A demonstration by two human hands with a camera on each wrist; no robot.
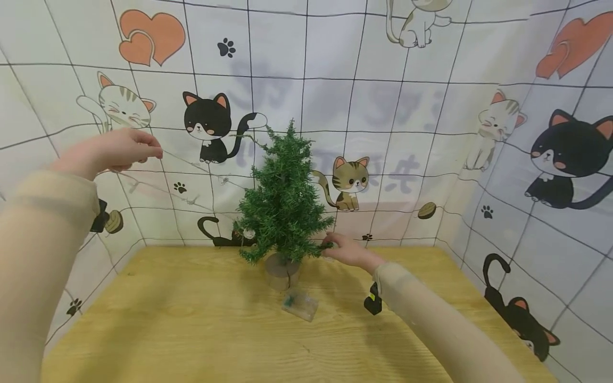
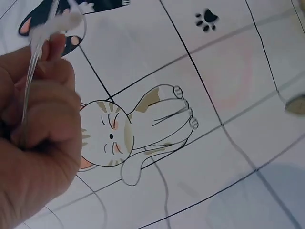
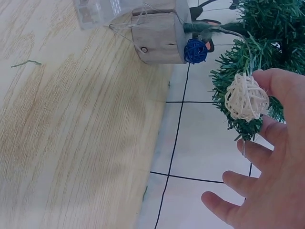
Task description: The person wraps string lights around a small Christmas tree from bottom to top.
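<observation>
A small green artificial Christmas tree (image 1: pixel 284 197) stands at the back of the table. My left hand (image 1: pixel 115 151) is raised left of it, pinching a string of lights (image 2: pixel 33 76) whose thin clear wire stretches across to the tree. Low on the tree's right side is my right hand (image 1: pixel 351 251). In the right wrist view its thumb and forefinger are at a white wicker ball (image 3: pixel 246 98) on the string, against a branch tip, with the other fingers spread. The ball partly hides the grip. A blue wicker ball (image 3: pixel 196 51) hangs by the trunk.
The tree's round wooden base (image 1: pixel 281 272) rests on the wooden table (image 1: pixel 201 319). In front of it lies a clear plastic case (image 1: pixel 300 306), with wire running near it. A cat-printed cloth (image 1: pixel 306 96) walls off the back and sides.
</observation>
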